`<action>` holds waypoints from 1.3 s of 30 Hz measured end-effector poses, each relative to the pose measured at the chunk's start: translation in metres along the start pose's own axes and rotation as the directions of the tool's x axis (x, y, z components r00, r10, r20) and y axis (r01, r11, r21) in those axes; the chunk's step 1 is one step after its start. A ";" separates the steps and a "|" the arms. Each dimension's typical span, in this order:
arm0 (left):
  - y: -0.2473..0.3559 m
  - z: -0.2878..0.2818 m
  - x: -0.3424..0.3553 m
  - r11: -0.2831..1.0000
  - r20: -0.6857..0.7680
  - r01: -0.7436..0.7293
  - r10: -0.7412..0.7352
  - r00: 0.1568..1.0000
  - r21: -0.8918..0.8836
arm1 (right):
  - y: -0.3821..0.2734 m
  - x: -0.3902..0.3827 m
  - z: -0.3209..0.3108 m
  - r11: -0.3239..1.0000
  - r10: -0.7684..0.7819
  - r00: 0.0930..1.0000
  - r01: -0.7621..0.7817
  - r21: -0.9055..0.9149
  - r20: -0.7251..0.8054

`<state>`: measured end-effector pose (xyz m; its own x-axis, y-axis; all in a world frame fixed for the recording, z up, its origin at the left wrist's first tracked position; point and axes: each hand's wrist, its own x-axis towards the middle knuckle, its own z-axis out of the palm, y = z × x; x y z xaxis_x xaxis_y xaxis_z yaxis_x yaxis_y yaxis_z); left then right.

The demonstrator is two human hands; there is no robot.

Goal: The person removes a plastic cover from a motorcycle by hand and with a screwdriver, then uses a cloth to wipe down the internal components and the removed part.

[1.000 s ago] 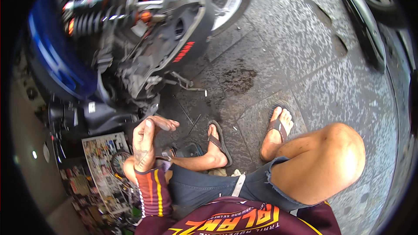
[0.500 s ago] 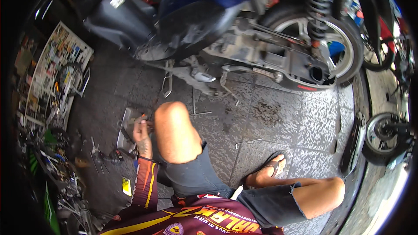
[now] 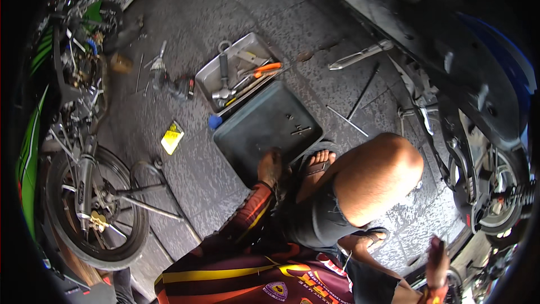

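My left hand [image 3: 271, 168] is low over the near part of a dark shallow tray [image 3: 250, 129]. Its fingers are in shadow, so their grip cannot be made out. A few small bolts [image 3: 301, 130] lie in the tray's right half. Well away on the right, beyond my knees, my right hand [image 3: 437, 262] is raised beside a motorcycle wheel, fingers stretched and somewhat blurred; I see nothing held in it. Against the tray's far side stands a grey toolbox [image 3: 205, 79] with a hammer [image 3: 224, 73], orange-handled pliers [image 3: 267, 68] and other tools.
A blue scooter [image 3: 484, 62] stands at the right. A T-shaped wrench [image 3: 354, 110] lies near its stand. Left of the toolbox are a power drill [image 3: 183, 87] and a yellow packet [image 3: 172, 138]. A partly stripped motorcycle with a front wheel [image 3: 93, 208] fills the left side.
My view has swung left, so the toolbox and tray now sit mid-picture and the scooter at the right. My left hand, earlier at the toolbox, is over the tray. My right hand has come into view.
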<state>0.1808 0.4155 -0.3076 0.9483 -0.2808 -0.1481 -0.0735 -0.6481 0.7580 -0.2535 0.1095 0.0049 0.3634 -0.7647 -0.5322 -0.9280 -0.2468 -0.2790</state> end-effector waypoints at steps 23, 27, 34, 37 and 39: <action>-0.106 -0.056 0.033 0.697 -0.214 0.387 -0.609 0.764 -0.604 | -0.231 0.310 0.319 0.789 -0.585 0.750 0.615 -0.003 -0.308; -0.164 -0.047 0.038 0.937 -0.296 0.338 -0.348 0.890 -0.085 | -0.190 0.330 0.318 0.861 -0.487 0.775 0.504 -0.073 -0.403; -0.091 -0.083 0.059 0.824 -0.068 0.361 -0.431 0.900 -0.436 | -0.188 0.292 0.325 0.809 -0.463 0.794 0.561 0.179 -0.394; -0.058 -0.086 0.005 0.982 -0.170 0.162 -0.177 0.969 -0.101 | -0.174 0.274 0.322 0.808 -0.455 0.837 0.531 0.254 -0.304; -0.054 -0.076 -0.062 0.956 -0.002 0.003 -0.002 1.000 0.293 | -0.172 0.265 0.319 0.809 -0.462 0.856 0.513 0.286 -0.231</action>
<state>0.1495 0.5221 -0.2913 0.9490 -0.2781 -0.1487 -0.1582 -0.8276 0.5385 0.0280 0.1392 -0.3427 0.7209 -0.6783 -0.1424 -0.5410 -0.4223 -0.7273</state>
